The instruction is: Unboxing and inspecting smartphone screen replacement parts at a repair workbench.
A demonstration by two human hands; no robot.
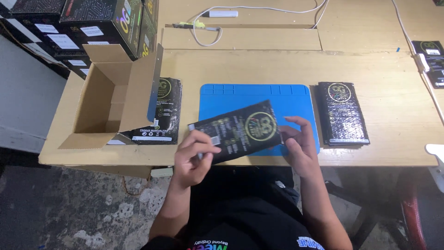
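Both hands hold one flat black glossy pouch (240, 132) with a gold round emblem, tilted above the near edge of a blue mat (259, 99). My left hand (194, 159) grips its left end, thumb on top. At the pouch's right end, my right hand (298, 146) pinches it with fingers curled. A stack of the same black pouches (343, 113) lies to the right of the mat. Another pile of black pouches (162, 113) rests to the left of the mat, partly under a box flap.
An open brown cardboard box (108, 104) lies on the wooden table's (393, 92) left side. Black printed cartons (101, 21) are stacked at the far left. White cables and a charger (219, 14) lie at the back, more pouches (432, 60) at the far right.
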